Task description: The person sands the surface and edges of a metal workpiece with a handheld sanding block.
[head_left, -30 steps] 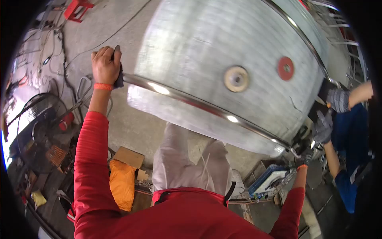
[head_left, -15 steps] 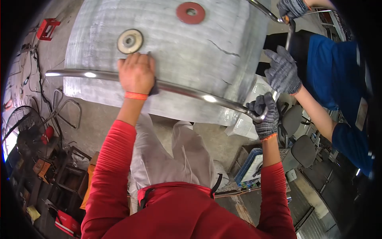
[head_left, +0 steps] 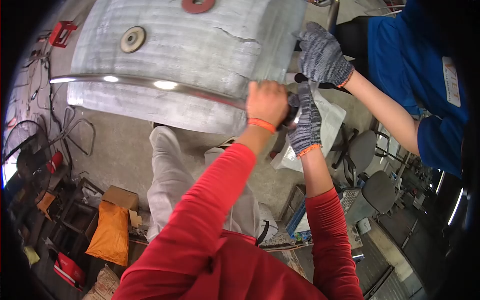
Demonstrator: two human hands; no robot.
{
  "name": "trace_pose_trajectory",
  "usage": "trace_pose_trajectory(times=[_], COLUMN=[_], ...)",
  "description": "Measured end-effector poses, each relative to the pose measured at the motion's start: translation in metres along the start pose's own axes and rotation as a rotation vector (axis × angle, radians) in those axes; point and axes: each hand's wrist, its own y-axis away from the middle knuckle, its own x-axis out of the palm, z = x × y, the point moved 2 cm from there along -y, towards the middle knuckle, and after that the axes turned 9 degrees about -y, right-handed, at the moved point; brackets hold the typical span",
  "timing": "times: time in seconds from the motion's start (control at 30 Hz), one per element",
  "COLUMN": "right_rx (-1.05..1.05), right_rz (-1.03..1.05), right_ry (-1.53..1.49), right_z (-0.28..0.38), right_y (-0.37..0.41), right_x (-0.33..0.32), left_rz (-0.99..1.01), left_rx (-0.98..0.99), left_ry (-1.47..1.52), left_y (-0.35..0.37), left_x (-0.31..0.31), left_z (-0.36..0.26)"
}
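Note:
A long shiny metal tube point(head_left: 135, 82) lies across the near part of a table covered in pale wrapping point(head_left: 200, 60). My bare left hand point(head_left: 268, 103), with an orange band at the wrist, is closed over the tube near its right end; a dark cloth or pad shows beside the fingers. Close beside it, my right hand point(head_left: 307, 120), in a grey knit glove, grips the curved end of the tube. Farther back on the table lie a cream disc point(head_left: 133, 39) and a red disc point(head_left: 198, 4).
A co-worker in a blue shirt point(head_left: 395, 65) stands at the right, a gloved hand point(head_left: 322, 55) close to my right hand. Office chairs point(head_left: 377, 192) are at the lower right. On the left are a fan point(head_left: 30, 160), a red stool point(head_left: 62, 34) and an orange bag point(head_left: 110, 232).
My left hand has slid right along the tube to beside my right hand. The view has shifted, and the co-worker's gloved hand appears closer to my right hand.

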Motion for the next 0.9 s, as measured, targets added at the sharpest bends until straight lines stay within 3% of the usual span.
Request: trace_pose_trajectory(times=[0.03, 0.17, 0.23, 0.27, 0.3, 0.57, 0.63, 0.7, 0.73, 0.77, 0.83, 0.9], right_rx=[0.001, -0.234, -0.274, -0.263, -0.321, -0.343, -0.551, -0.252, -0.451, -0.431, -0.551, -0.514], right_rz=[0.008, -0.097, -0.198, -0.145, -0.177, -0.490, -0.490, -0.615, -0.603, -0.771, -0.854, -0.789], right_ry=[-0.023, 0.680, 0.694, 0.450, 0.472, 0.995, 1.119, 1.197, 1.291, 1.449, 1.659, 1.507], right_z=[-0.003, 0.010, 0.013, 0.009, 0.010, 0.016, 0.015, 0.023, 0.022, 0.022, 0.027, 0.026], right_y=[-0.005, -0.004, 0.008, 0.007, 0.012, 0.019, -0.010, 0.001, 0.014, 0.013, -0.021, -0.011], right_x=[-0.004, 0.000, 0.012, 0.013, 0.013, 0.020, -0.022, -0.003, 0.017, 0.015, -0.052, -0.043], left_rz=[0.027, 0.056, -0.014, -0.037, -0.051, -0.186, -0.230, -0.231, -0.224, -0.222, -0.172, -0.190], left_rx=[-0.003, 0.058, 0.048, 0.038, 0.023, -0.044, -0.076, -0.097, -0.107, -0.114, -0.155, -0.148], left_ry=[0.031, 0.060, 0.070, 0.059, 0.049, -0.107, -0.136, -0.137, -0.152, -0.169, -0.163, -0.197], left_y=[0.001, 0.000, -0.006, -0.009, -0.008, -0.038, -0.044, -0.049, -0.050, -0.054, -0.060, -0.064], left_x=[0.002, -0.007, -0.008, -0.011, -0.017, -0.065, -0.074, -0.081, -0.085, -0.090, -0.102, -0.107], left_z=[-0.006, 0.014, 0.048, 0.070, 0.093, 0.324, 0.380, 0.424, 0.444, 0.466, 0.513, 0.559])
